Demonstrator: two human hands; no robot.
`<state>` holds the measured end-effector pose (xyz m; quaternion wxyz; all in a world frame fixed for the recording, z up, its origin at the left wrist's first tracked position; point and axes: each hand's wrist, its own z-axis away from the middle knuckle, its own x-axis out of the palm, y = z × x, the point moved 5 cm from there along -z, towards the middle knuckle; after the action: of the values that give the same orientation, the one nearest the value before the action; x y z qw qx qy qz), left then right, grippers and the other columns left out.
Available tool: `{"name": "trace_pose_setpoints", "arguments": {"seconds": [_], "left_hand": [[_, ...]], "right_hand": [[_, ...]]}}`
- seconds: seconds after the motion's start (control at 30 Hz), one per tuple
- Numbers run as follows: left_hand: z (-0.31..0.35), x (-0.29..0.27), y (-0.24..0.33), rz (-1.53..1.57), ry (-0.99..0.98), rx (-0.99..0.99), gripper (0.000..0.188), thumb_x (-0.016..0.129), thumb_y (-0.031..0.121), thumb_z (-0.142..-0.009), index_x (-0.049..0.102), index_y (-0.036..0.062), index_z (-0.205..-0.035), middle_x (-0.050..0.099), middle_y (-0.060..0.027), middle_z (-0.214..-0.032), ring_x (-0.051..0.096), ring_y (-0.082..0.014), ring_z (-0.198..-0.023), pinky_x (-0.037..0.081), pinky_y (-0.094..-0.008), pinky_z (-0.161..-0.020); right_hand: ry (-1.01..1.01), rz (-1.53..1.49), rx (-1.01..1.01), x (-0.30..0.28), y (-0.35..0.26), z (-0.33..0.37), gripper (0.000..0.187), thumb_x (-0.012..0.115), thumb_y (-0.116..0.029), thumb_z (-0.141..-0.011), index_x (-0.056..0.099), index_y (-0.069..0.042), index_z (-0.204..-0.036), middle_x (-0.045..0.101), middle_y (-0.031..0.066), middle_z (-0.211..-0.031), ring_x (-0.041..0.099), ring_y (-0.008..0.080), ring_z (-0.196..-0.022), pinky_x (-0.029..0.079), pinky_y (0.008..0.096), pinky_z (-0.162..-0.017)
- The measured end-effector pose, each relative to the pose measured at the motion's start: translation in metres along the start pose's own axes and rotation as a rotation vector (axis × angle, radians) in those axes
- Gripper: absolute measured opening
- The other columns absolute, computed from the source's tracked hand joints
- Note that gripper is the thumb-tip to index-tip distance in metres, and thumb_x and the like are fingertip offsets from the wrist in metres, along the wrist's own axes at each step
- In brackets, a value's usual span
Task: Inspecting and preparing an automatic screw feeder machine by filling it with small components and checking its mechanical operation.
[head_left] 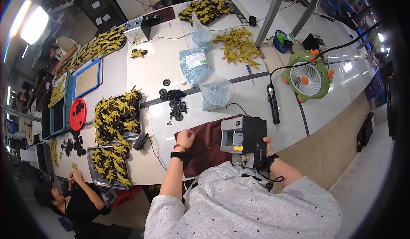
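Note:
A black and silver box-shaped machine, apparently a screw feeder, stands tight in front of my body on a dark red cloth. My right hand is closed against its right side, with some fingers hidden. At the cloth's left part, my left hand is curled into a fist; anything inside it is hidden. A black electric screwdriver hangs or stands right of the feeder on its cable. Past the feeder sit clear bags of small bluish pieces, beside black toy wheels.
Trays of yellow and black toy motorcycles stand at left, by a red round tray. Loose yellow parts lie farther off. A green fan and metal posts occupy the right. A co-worker works at lower left.

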<state>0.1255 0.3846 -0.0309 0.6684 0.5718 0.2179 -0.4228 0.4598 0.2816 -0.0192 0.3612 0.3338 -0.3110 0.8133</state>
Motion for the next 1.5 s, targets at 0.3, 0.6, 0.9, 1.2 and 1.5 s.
{"name": "trace_pose_setpoints", "arguments": {"seconds": [0.3,0.6,0.9,1.2,1.5], "left_hand": [[0.057,-0.022,0.008,2.267,0.031,-0.194,0.008,0.046,0.009,-0.079,0.039,0.0078,-0.075,0.034,-0.0006,-0.069,0.036,-0.0106,-0.065,0.034,-0.0222,-0.056],[0.079,0.033,0.002,0.702,0.124,0.021,0.031,0.049,0.025,-0.078,0.054,0.0018,-0.058,0.048,-0.0071,-0.048,0.046,-0.0222,-0.041,0.038,-0.035,-0.043],[0.093,0.046,0.044,-0.069,0.092,-0.098,0.038,0.061,0.037,-0.074,0.058,0.0008,-0.066,0.06,-0.0183,-0.066,0.06,-0.0332,-0.062,0.048,-0.0407,-0.058],[0.079,0.037,0.041,-0.11,0.266,-0.053,0.039,0.065,0.039,-0.074,0.053,0.0027,-0.065,0.057,-0.0151,-0.064,0.058,-0.0311,-0.06,0.046,-0.0393,-0.055],[0.067,0.038,0.038,-0.269,0.21,-0.077,0.038,0.057,0.04,-0.08,0.054,0.0025,-0.071,0.06,-0.0158,-0.069,0.06,-0.0304,-0.064,0.049,-0.0382,-0.056]], "right_hand": [[0.039,0.004,-0.026,-0.001,-0.005,-0.007,0.06,0.055,-0.033,-0.06,0.053,0.006,-0.106,0.061,0.0183,-0.097,0.061,0.0312,-0.083,0.051,0.039,-0.077],[0.109,0.1,-0.068,-0.005,-0.006,-0.007,0.055,0.056,-0.034,-0.061,0.055,0.004,-0.1,0.063,0.0151,-0.089,0.063,0.0254,-0.075,0.053,0.035,-0.069],[0.018,0.075,-0.062,0.005,-0.005,-0.005,0.062,0.055,-0.032,-0.059,0.051,0.006,-0.108,0.06,0.0186,-0.099,0.061,0.0303,-0.085,0.051,0.0387,-0.077],[0.025,0.066,-0.038,-0.007,-0.007,-0.009,0.061,0.055,-0.031,-0.059,0.052,0.006,-0.107,0.061,0.0191,-0.097,0.061,0.0304,-0.084,0.051,0.0389,-0.077],[0.082,0.097,-0.074,-0.003,-0.005,-0.006,0.059,0.055,-0.032,-0.059,0.053,0.006,-0.104,0.062,0.0172,-0.093,0.062,0.0295,-0.079,0.052,0.0379,-0.073]]}}
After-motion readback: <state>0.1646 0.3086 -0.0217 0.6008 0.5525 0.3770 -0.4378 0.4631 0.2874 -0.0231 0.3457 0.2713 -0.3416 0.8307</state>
